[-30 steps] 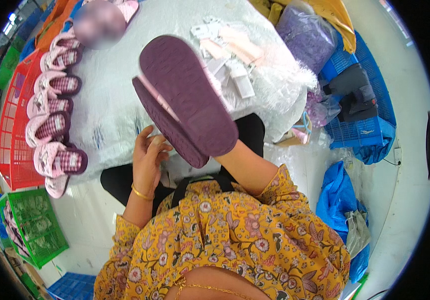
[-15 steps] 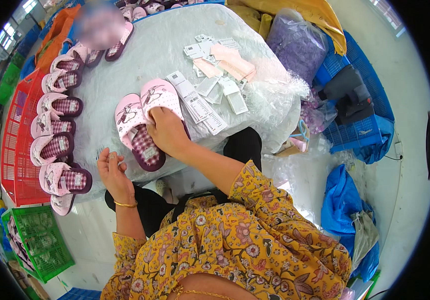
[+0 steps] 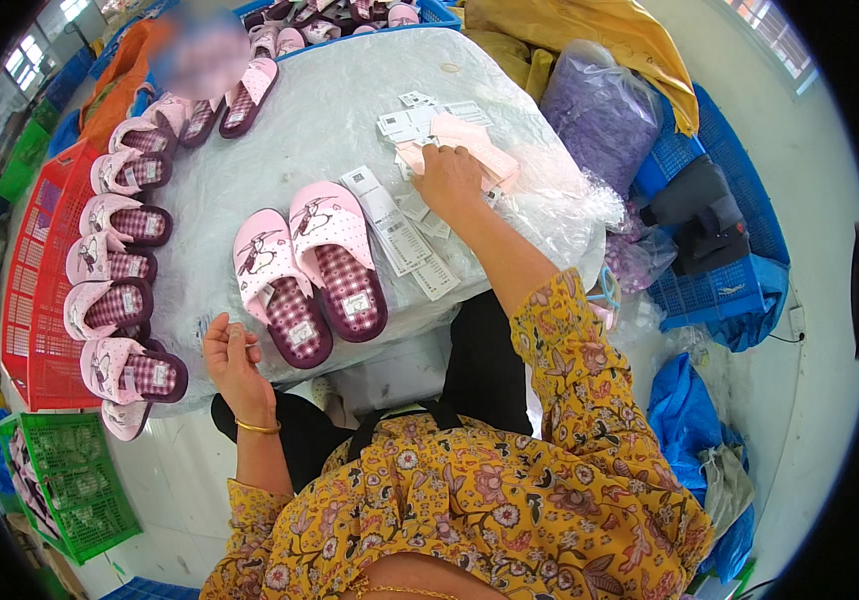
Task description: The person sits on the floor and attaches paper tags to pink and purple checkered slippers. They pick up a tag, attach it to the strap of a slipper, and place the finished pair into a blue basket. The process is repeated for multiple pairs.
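A pair of pink slippers with dark plaid insoles lies side by side on the plastic-covered table: the left slipper (image 3: 285,290) and the right slipper (image 3: 340,260). Each insole bears a white label. My left hand (image 3: 238,372) is at the table's front edge, just left of the pair, palm up with loosely bent fingers and nothing in it. My right hand (image 3: 453,185) reaches over the pile of pink paper slips (image 3: 475,145) and white tags (image 3: 408,124). Its fingertips are bent down at the slips and hidden, so any grip cannot be made out.
Strips of white printed labels (image 3: 387,222) lie right of the pair. Several matching slippers (image 3: 115,310) line the table's left edge beside a red crate (image 3: 45,290). A blurred patch covers the far left. Right of the table are a bag of purple material (image 3: 600,115) and a blue basket (image 3: 765,210).
My right hand has let go of the right slipper and moved away and rightward to the paper pile. The pair now lies untouched, and my left hand has hardly moved.
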Demonstrator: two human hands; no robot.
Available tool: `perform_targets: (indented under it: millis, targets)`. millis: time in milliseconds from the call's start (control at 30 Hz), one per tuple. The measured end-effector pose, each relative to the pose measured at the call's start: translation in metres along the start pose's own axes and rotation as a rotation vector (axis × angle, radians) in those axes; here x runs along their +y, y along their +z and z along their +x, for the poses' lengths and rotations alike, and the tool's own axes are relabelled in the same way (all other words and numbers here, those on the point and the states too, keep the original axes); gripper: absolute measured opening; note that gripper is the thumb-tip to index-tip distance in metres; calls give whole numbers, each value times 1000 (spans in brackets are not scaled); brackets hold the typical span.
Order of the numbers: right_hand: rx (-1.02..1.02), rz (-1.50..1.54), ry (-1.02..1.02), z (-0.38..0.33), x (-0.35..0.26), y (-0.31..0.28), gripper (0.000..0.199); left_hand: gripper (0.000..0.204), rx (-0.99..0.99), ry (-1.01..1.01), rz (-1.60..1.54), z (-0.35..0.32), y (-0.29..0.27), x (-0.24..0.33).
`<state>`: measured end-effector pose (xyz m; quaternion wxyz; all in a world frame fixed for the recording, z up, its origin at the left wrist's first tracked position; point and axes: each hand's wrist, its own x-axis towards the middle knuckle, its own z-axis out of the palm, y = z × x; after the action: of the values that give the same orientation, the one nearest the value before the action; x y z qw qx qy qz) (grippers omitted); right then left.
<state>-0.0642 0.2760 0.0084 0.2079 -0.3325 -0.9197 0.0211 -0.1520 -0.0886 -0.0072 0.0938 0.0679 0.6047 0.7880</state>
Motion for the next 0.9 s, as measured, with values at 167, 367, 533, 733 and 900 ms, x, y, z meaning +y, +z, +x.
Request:
perform_targets:
  millis: [167, 367, 533, 733, 900]
  targets:
    - [-230, -112, -50, 16, -4, -5, 16, 22, 5, -4, 32, -2, 2, 5]
    - [-47, -232, -154, 9, 4, -19, 14, 25, -66, 36, 25, -5, 15, 15]
    - [262, -113, -389, -10, 13, -58, 10, 25, -331, 149, 32, -15, 49, 28]
    - [320, 370, -779, -112, -26, -113, 9, 29, -805, -31, 257, 3, 108, 44]
    - [314, 492, -721, -159, -29, -115, 17, 32, -1378, -696, 191, 9, 133, 25]
